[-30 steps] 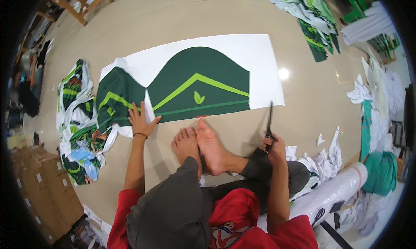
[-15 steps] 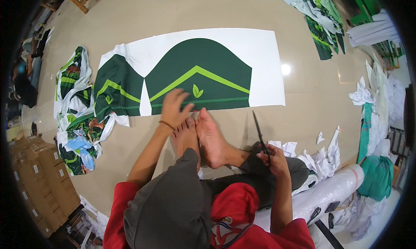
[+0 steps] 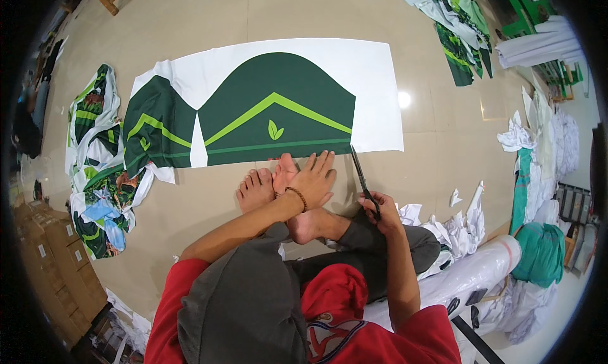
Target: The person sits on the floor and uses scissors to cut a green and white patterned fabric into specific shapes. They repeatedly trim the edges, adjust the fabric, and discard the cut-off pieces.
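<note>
A printed fabric panel (image 3: 278, 79) lies on the floor before me, white with dark green sleeve shapes, light green zigzag bands and small leaf marks. Its left end is rumpled. My right hand (image 3: 380, 211) grips black scissors (image 3: 363, 183) by the handles. Their tips meet the panel's near edge, where the green shape's right side borders the white. My left hand (image 3: 315, 180) is open, palm down, with fingertips at the panel's near edge just left of the scissors. It passes over my bare feet (image 3: 256, 190).
Printed fabric pieces (image 3: 101, 168) lie heaped at the left, with more cut cloth (image 3: 453, 31) at the far right. Cardboard boxes (image 3: 57, 256) stand at the lower left. White scraps (image 3: 453, 231) and a plastic-wrapped roll (image 3: 487, 263) lie beside my right knee. A green bundle (image 3: 538, 253) sits beyond.
My left hand has moved right along the fabric's near edge. The scissors have shifted left and down onto that edge. The whole view has slid slightly to the right.
</note>
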Available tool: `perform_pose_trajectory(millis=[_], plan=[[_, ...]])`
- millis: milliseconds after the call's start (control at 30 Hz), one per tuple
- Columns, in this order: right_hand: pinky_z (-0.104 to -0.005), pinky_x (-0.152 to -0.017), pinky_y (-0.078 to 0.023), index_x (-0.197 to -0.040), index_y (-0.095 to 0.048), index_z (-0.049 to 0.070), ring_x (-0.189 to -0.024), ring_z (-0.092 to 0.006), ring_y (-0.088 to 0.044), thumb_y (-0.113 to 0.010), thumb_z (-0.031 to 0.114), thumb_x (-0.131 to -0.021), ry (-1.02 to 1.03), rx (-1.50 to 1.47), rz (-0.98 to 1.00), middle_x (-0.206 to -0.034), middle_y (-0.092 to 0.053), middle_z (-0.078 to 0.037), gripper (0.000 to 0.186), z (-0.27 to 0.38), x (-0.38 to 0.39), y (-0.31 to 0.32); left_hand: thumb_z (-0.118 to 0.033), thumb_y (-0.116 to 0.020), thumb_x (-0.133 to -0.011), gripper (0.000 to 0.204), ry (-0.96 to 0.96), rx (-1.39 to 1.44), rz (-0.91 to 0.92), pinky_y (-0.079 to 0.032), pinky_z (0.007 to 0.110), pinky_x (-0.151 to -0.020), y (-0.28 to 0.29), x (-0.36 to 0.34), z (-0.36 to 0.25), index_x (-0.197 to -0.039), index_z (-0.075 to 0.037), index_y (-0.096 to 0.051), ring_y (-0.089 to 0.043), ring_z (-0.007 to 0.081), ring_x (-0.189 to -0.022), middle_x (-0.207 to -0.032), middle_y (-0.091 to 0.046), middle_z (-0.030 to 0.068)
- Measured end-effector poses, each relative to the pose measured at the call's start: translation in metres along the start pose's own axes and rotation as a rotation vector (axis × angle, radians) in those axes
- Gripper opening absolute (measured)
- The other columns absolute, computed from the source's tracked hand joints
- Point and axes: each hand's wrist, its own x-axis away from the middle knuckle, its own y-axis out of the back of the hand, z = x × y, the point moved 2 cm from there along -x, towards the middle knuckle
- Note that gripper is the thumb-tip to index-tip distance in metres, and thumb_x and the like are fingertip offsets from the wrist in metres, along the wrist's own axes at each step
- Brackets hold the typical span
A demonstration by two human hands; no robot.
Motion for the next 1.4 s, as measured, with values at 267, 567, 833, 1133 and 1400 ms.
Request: perform_pose_trajectory(millis=[267,567,833,1133,1400], plan=[[-0.0246,-0.043,-0.027,-0.102,-0.076,0.006,-0.047,-0.0055,-0.04,-0.08,0.025,-0.089,0.011,0.019,-0.031,-0.061,-0.05,0.007,0.023,0.007,-0.002,-0.006,-0.047,-0.068,-0.088,0.059,0.028,-0.022,0.037,-0.03,0.055,-0.119,-0.004,0.001,0.0,-0.125,-0.001,-0.06,-0.038,0.0434,-0.145,-0.152,-0.041,0.033],[-0.0246,-0.042,-0.025,-0.099,-0.077,0.008,-0.046,-0.0052,-0.039,-0.082,0.024,-0.087,0.015,-0.023,-0.047,-0.06,-0.05,0.008,0.021,-0.009,-0.012,-0.004,-0.046,-0.067,-0.089,0.059,0.027,0.008,0.033,-0.031,0.054,-0.118,-0.004,0.002,0.001,-0.126,-0.001,-0.059,-0.039,0.0432,-0.144,-0.151,-0.043,0.033],[-0.023,-0.042,-0.028,-0.109,-0.077,0.007,-0.045,-0.0055,-0.041,-0.069,0.02,-0.096,-0.03,0.022,-0.07,-0.064,-0.058,0.006,0.02,-0.014,-0.011,-0.007,-0.045,-0.067,-0.089,0.057,0.028,0.005,0.036,-0.031,0.054,-0.118,-0.003,0.002,0.001,-0.125,-0.001,-0.059,-0.039,0.0429,-0.143,-0.15,-0.044,0.0325],[-0.0198,-0.041,-0.025,-0.113,-0.076,0.005,-0.047,-0.0035,-0.041,-0.056,0.022,-0.102,-0.077,-0.297,-0.019,-0.068,-0.058,0.008,0.029,-0.018,-0.016,-0.019,-0.044,-0.068,-0.088,0.057,0.024,-0.006,0.035,-0.032,0.054,-0.118,-0.001,0.001,0.001,-0.125,-0.001,-0.06,-0.04,0.0423,-0.142,-0.149,-0.045,0.0319],[-0.0233,-0.041,-0.022,-0.109,-0.077,0.005,-0.045,-0.0037,-0.036,-0.067,0.019,-0.097,-0.019,-0.129,-0.029,-0.062,-0.052,0.008,0.022,-0.009,-0.006,-0.016,-0.044,-0.068,-0.088,0.056,0.031,0.006,0.036,-0.032,0.054,-0.117,-0.003,0.001,0.001,-0.124,-0.001,-0.06,-0.041,0.0422,-0.142,-0.149,-0.046,0.0318]])
